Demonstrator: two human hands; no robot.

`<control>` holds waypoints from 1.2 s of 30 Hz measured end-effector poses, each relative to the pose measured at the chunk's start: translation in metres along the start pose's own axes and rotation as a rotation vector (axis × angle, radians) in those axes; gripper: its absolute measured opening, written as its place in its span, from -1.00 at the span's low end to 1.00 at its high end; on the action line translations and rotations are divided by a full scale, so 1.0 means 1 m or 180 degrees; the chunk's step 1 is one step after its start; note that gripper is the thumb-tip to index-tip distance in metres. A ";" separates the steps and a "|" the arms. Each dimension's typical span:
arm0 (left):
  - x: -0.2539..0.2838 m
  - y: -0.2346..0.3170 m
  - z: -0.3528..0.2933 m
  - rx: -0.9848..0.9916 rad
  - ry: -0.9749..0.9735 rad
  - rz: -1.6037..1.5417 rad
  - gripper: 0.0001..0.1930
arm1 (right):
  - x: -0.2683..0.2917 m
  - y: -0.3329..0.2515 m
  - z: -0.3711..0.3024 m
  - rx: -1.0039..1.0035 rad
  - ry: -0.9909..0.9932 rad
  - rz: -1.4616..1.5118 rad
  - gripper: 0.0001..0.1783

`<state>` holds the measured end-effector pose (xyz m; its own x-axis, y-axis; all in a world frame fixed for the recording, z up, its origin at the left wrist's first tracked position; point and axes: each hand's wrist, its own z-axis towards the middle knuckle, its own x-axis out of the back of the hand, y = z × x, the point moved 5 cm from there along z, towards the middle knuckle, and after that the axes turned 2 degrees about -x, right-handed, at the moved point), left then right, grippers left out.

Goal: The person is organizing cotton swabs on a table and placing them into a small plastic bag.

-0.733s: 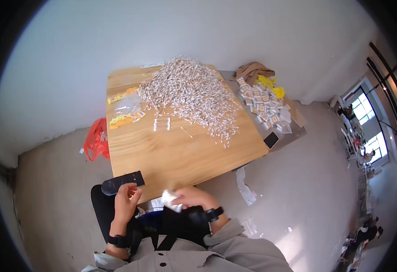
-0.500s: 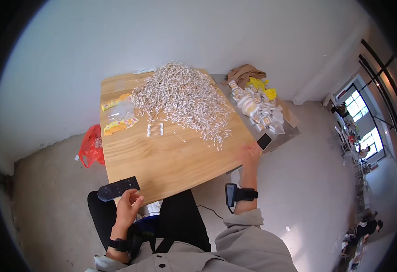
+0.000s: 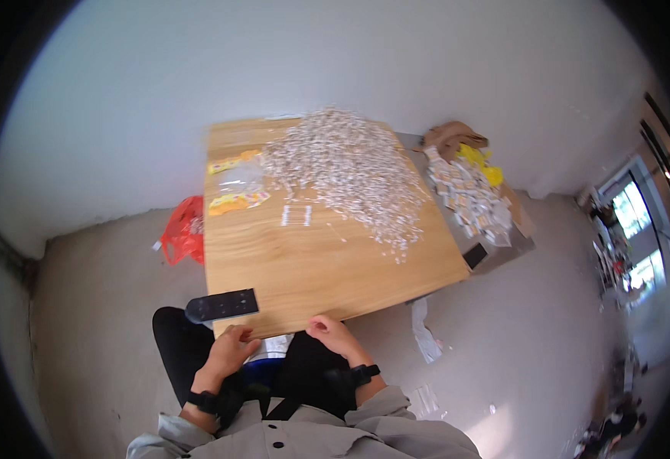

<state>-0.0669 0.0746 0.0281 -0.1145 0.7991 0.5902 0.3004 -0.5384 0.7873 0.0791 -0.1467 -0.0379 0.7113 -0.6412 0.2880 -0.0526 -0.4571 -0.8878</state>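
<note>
My left hand (image 3: 231, 350) is at the near edge of the wooden table (image 3: 289, 264), its fingers loosely bent and holding nothing I can see. Just in front of it lies a black, round-ended flat object (image 3: 223, 305), overhanging the left corner. My right hand (image 3: 329, 335) is at the same edge, further right, with its fingers curled in and no object showing. Loose cotton swabs (image 3: 342, 164) form a big heap toward the back. Before the heap, a small row of swabs (image 3: 296, 216) is lined up, with a single swab (image 3: 336, 232) lying apart.
Clear packaging with yellow ends (image 3: 241, 183) lies at the table's left. A red plastic bag (image 3: 185, 231) is on the floor there. To the right, a lower grey surface holds small white packs (image 3: 469, 195), a yellow bag (image 3: 480, 163), brown cloth (image 3: 455, 138) and a dark phone-like slab (image 3: 475, 256).
My right hand has come back from beside the dark slab to the table's near edge, its fingers now curled. My left hand has shifted slightly right. The whole view has swung a little left.
</note>
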 end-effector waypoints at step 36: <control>0.090 -0.068 0.028 0.0492 0.1082 -0.2099 -0.78 | -0.004 -0.199 0.383 0.0619 0.1500 0.0146 -0.74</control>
<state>-0.0711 0.1909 0.0224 -0.5946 0.8026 0.0480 0.1950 0.0860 0.9770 0.3556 0.1828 0.0001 0.3156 -0.8867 0.3379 0.0870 -0.3275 -0.9408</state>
